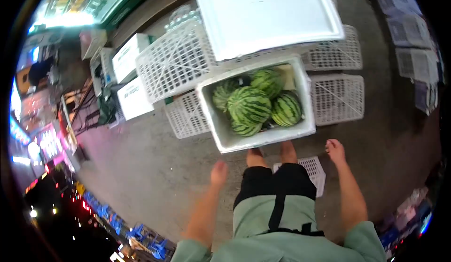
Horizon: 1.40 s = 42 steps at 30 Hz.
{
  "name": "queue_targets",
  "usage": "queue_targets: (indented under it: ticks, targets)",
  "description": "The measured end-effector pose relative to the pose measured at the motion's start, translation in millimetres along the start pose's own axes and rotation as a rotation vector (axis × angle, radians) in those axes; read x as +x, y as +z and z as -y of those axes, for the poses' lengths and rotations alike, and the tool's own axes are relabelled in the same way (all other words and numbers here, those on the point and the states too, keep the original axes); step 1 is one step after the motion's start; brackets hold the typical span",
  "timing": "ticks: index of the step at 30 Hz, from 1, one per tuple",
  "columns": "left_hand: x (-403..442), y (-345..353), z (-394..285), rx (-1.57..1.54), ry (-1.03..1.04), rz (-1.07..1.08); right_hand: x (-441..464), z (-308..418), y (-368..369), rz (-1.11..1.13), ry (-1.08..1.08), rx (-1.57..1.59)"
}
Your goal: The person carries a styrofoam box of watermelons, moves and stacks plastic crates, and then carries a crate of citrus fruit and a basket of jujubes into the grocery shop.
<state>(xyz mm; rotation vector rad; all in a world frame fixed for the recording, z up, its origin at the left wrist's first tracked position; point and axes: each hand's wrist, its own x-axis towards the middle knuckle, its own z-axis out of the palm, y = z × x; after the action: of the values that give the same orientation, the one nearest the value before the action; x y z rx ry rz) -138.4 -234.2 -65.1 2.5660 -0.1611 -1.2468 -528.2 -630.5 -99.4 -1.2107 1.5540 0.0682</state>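
Observation:
A white foam box (218, 137) stands open in front of me with several striped watermelons (249, 106) inside. My left hand (219, 173) hangs below the box's near left corner, apart from it; it is blurred and its fingers cannot be made out. My right hand (334, 150) is just beyond the near right corner, also touching nothing. Its fingers are curled in, and nothing shows in them. A white foam lid (270, 15) lies on crates behind the box.
White plastic crates (176, 60) surround the box at left, and more crates (337, 100) are at right. White cartons (134, 97) stand further left. A small crate (314, 173) is by my legs. Stacked baskets (411, 29) line the far right.

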Motion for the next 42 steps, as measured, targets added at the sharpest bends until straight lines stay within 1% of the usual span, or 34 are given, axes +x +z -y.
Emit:
queue_targets:
  ticks: [1,2,3,4,6,7,8,10,12,13,14,15,16,17,18,19,20,21,23,25,26,27,28,29,30,31,32,33,34,36,37,40,41,42]
  targets:
    - [-17.5,15.3,37.0,0.011,-0.087,0.074,29.6,-9.4,2.8,0.056,0.004,0.019]
    - [-36.9,27.3,65.9,0.016,-0.171,0.154,49.5,-5.3,2.2,0.086,-0.027,-0.052]
    - [-53.5,34.4,78.3,0.107,-0.157,0.199,60.9,12.3,-0.6,0.119,-0.059,-0.169]
    - [-63.7,38.2,88.9,0.202,-0.146,0.244,70.9,24.9,3.3,0.153,-0.091,-0.282]
    - [-59.7,48.9,80.5,0.132,-0.212,0.238,96.1,38.3,2.9,0.119,-0.289,-0.532]
    - [-56.9,49.2,79.4,0.083,-0.279,0.260,107.6,35.8,14.9,0.161,-0.224,-0.557]
    - [-45.6,49.0,65.6,0.067,-0.288,0.222,121.3,40.7,26.2,0.182,-0.260,-0.553]
    - [-16.1,38.6,27.6,-0.230,-0.262,0.020,136.2,42.7,54.3,0.309,-0.157,-0.271]
    - [27.5,51.1,12.0,-0.232,-0.091,-0.271,135.7,73.3,72.3,0.306,0.022,-0.289]
    - [51.6,61.0,17.8,-0.228,-0.055,-0.384,145.8,64.0,81.5,0.257,0.001,-0.437]
    - [74.3,68.8,20.2,-0.224,-0.013,-0.497,141.6,72.3,85.9,0.244,-0.046,-0.412]
    - [88.1,62.5,5.9,-0.224,-0.023,-0.513,146.6,68.6,91.0,0.180,-0.062,-0.470]
    - [96.1,48.8,-12.0,-0.284,-0.068,-0.382,155.8,50.6,95.2,0.117,-0.075,-0.520]
    - [102.6,42.3,-22.0,-0.344,-0.112,-0.245,160.8,43.2,100.6,0.094,-0.034,-0.475]
    - [110.9,44.9,-18.4,-0.336,-0.121,-0.254,164.3,33.6,102.8,0.071,0.012,-0.432]
    - [121.5,45.7,-7.4,-0.228,-0.148,-0.234,186.7,-5.8,103.8,0.026,-0.013,-0.335]
    - [133.0,44.6,-2.5,-0.124,-0.167,-0.210,177.6,1.4,109.5,0.005,-0.014,-0.210]
    - [140.4,42.6,1.4,-0.114,-0.174,-0.219,171.7,10.7,110.3,0.009,0.003,-0.220]
    - [151.3,40.6,9.0,-0.020,-0.191,-0.082,171.1,13.4,123.0,0.014,0.028,-0.233]
    - [166.5,49.8,21.8,0.044,-0.225,-0.045,169.4,9.7,116.5,-0.028,-0.048,-0.237]
    - [174.7,57.0,28.1,0.108,-0.258,-0.015,167.6,11.1,121.1,-0.185,0.056,-0.430]
    - [162.5,40.1,4.9,-0.003,-0.326,0.030,179.0,-7.0,115.0,-0.124,0.034,-0.380]
    - [160.8,42.7,3.3,0.087,-0.285,-0.032,185.3,-16.0,110.9,-0.110,0.048,-0.313]
    - [168.2,49.6,11.5,0.141,-0.319,-0.033,166.4,14.9,120.2,-0.144,0.066,-0.388]
    - [170.3,50.2,18.4,0.041,-0.274,0.001,163.9,16.5,122.8,-0.191,0.076,-0.398]
    - [163.5,43.3,6.4,-0.025,-0.315,0.025,148.6,32.3,128.9,-0.269,0.064,-0.444]
    - [160.5,36.5,-1.2,-0.118,-0.351,0.081,152.3,26.8,128.2,-0.213,0.054,-0.359]
    - [164.3,46.6,20.2,-0.169,-0.179,0.014,157.4,16.4,127.9,-0.217,0.035,-0.394]
    - [168.9,51.0,28.3,-0.186,-0.179,0.033,163.1,13.3,125.9,-0.203,-0.004,-0.427]
    - [175.5,61.3,40.0,-0.141,-0.214,-0.026,153.2,28.0,128.0,-0.216,-0.042,-0.410]
    - [174.4,57.6,27.0,-0.145,-0.203,-0.025,151.6,32.7,129.8,-0.208,-0.081,-0.388]
    - [156.1,52.9,18.5,-0.088,-0.249,-0.039,142.9,37.0,131.2,-0.203,-0.079,-0.302]
    - [153.5,54.3,21.3,-0.123,-0.269,-0.046,139.6,40.2,132.1,-0.207,-0.021,-0.320]
    - [155.9,56.0,19.5,-0.162,-0.275,-0.053,138.9,44.7,137.1,-0.216,-0.022,-0.321]
